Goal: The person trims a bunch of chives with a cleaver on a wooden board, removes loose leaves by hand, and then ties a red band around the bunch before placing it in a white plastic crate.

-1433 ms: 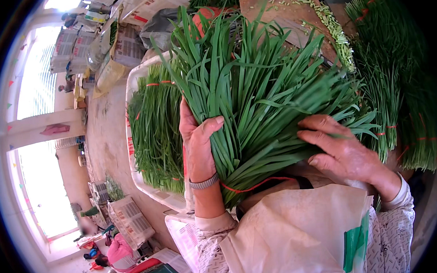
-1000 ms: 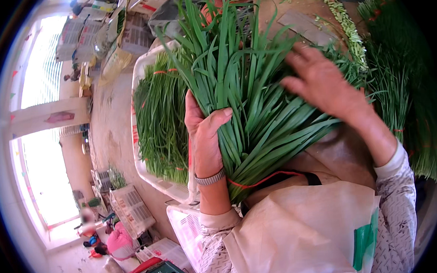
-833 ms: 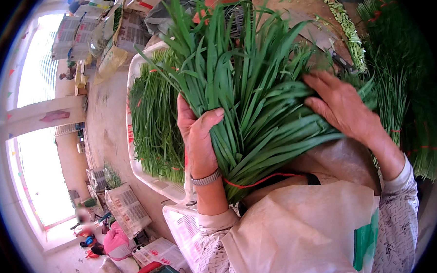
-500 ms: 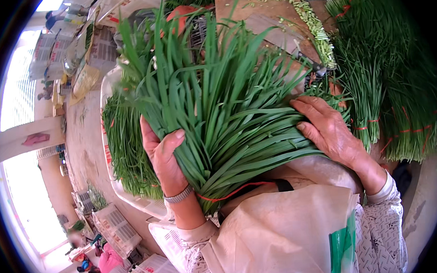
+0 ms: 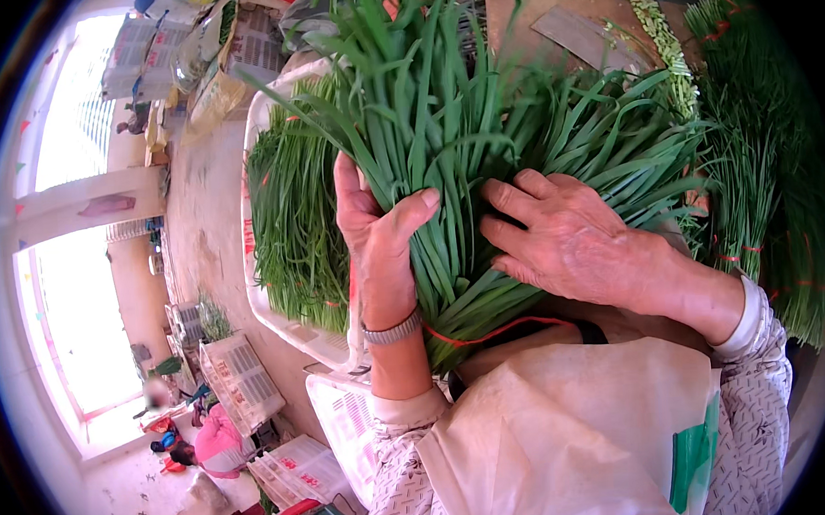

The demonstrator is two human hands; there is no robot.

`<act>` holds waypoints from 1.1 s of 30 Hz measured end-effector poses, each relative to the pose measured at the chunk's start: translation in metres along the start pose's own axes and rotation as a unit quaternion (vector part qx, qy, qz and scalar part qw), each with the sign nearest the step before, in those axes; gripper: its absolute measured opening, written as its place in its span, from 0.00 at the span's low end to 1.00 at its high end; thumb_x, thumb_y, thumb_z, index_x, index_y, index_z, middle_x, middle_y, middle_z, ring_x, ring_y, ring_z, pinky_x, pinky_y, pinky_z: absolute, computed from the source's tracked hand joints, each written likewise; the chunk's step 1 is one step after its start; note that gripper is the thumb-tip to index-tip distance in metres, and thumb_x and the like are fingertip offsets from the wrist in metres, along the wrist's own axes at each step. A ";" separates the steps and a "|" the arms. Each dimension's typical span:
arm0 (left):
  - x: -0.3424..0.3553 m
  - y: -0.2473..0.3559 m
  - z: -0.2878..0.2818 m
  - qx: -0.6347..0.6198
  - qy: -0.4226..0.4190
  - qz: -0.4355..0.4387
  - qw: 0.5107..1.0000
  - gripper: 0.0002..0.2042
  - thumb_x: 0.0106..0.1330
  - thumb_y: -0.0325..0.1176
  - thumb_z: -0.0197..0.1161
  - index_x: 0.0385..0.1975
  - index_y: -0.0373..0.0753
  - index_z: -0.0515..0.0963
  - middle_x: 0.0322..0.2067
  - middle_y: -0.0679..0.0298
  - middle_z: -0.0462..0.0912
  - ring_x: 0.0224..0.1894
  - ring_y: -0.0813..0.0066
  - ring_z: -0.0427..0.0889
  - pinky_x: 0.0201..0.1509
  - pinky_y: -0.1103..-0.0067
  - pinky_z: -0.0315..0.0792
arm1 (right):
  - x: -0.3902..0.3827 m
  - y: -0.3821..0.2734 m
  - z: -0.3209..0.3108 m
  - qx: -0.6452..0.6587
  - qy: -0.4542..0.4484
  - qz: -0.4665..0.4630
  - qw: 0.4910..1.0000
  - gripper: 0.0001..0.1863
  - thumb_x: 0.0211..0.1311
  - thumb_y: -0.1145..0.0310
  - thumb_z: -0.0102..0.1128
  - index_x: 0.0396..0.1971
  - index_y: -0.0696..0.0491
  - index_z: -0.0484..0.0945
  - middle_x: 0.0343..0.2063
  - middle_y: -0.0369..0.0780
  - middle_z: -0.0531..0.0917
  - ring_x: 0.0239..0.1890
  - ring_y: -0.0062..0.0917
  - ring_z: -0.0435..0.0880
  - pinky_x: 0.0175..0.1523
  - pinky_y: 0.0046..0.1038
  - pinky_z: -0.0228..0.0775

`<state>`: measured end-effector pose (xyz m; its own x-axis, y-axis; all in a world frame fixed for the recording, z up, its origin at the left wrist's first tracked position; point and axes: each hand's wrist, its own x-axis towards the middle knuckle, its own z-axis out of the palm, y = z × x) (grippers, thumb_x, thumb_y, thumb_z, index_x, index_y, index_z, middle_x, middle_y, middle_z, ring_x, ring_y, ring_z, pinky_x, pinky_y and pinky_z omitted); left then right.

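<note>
My left hand (image 5: 380,240) is clasping a green leafy bunch (image 5: 437,155), likely light, soft, best held just below this grip; my half-curled right hand (image 5: 568,241) is touching it, hold unclear.

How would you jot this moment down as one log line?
left hand: gripping leafy green bundle; right hand: touching same bundle; left side: white crate holding tied greens; top: brown board
</note>
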<state>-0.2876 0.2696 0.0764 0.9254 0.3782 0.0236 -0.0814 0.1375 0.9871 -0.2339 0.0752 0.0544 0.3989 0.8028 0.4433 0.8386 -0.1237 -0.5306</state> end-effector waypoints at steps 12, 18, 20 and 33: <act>-0.048 0.020 -0.065 0.419 -0.261 -0.152 0.857 0.66 0.30 0.48 0.83 0.71 0.32 0.46 0.62 0.47 0.68 0.64 0.56 0.68 0.68 0.68 0.60 | -0.023 0.112 0.004 -0.188 0.073 0.159 0.966 0.23 0.65 0.50 0.49 0.48 0.51 0.79 0.50 0.50 0.78 0.46 0.43 0.81 0.49 0.43 0.74; -0.060 0.013 -0.043 0.471 -0.240 -0.103 0.843 0.63 0.32 0.37 0.81 0.71 0.32 0.46 0.60 0.50 0.72 0.62 0.61 0.72 0.67 0.72 0.63 | -0.075 0.138 -0.034 -0.152 -0.061 0.357 0.920 0.23 0.66 0.51 0.48 0.51 0.51 0.77 0.48 0.48 0.79 0.51 0.44 0.78 0.53 0.42 0.71; -0.056 0.016 -0.034 0.398 -0.229 -0.132 0.879 0.60 0.33 0.32 0.79 0.71 0.32 0.46 0.58 0.53 0.73 0.60 0.66 0.72 0.66 0.74 0.63 | -0.123 0.170 -0.026 -0.228 0.079 0.337 0.910 0.20 0.65 0.57 0.52 0.53 0.50 0.76 0.48 0.47 0.80 0.52 0.43 0.77 0.56 0.41 0.70; -0.028 0.080 0.022 0.792 -0.304 0.327 0.416 0.29 0.61 0.32 0.56 0.65 0.51 0.66 0.51 0.46 0.72 0.45 0.47 0.73 0.46 0.60 0.68 | -0.058 -0.017 -0.127 -0.053 0.328 -0.016 0.943 0.20 0.53 0.74 0.59 0.48 0.60 0.77 0.51 0.49 0.77 0.55 0.42 0.75 0.57 0.41 0.69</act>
<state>-0.3122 0.2495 0.1578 0.8591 -0.5069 -0.0707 -0.4886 -0.7712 -0.4080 -0.2246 -0.0428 0.1296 0.4874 0.2778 0.8278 0.8725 -0.1906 -0.4498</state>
